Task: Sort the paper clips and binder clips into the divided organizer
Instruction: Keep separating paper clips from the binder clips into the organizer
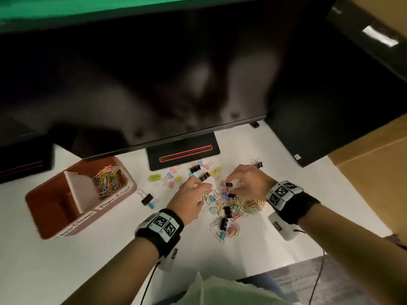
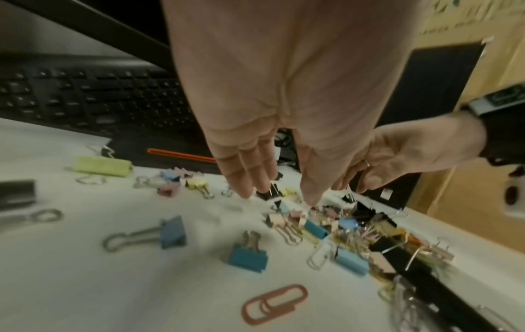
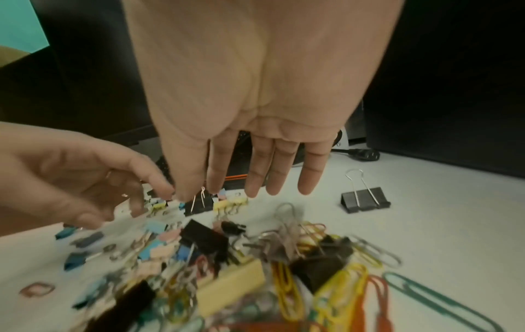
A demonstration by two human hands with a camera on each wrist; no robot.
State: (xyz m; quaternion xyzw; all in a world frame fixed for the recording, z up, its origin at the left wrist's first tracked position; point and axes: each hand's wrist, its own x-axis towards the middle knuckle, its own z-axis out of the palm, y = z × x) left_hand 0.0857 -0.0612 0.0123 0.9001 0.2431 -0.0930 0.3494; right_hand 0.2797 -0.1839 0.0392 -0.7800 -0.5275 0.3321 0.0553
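Head view, counted: two bare hands, one terracotta plastic organizer with a white divider [image 1: 44,216] at 9 o'clock, one mixed heap of coloured wire paper clips and small binder clips [image 1: 240,208] at centre. Two compartments in the organizer, the far one filled with a tangle of coloured paper clips [image 1: 109,181], the near one dark, contents impossible to tell. Left hand [image 1: 189,201] hovering at the heap's 9 o'clock edge, fingers straight and relaxed, gripping nothing, thumb tip down among the clips in the left wrist view. Right hand [image 1: 246,183] at the heap's 12 o'clock edge, thumb and forefinger pinched on the wire handle of a small black binder clip [image 1: 229,185], remaining fingers straight. At least seven black binder clips countable, among them one lone black binder clip [image 1: 257,165] apart at 1 o'clock and one black-and-blue pair of binder clips [image 1: 148,200] between organizer and left hand. About a dozen loose pastel binder clips [image 1: 171,176] scattered at 11 to 12 o'clock. Bare white tabletop [image 1: 99,260] from 6 to 8 o'clock, near edge at 6 o'clock. Hemmed in at 12 o'clock by the black monitor stand base with a red outline [image 1: 182,155] and the overhanging monitor edge, at 2 o'clock by a black box [image 1: 330,106].
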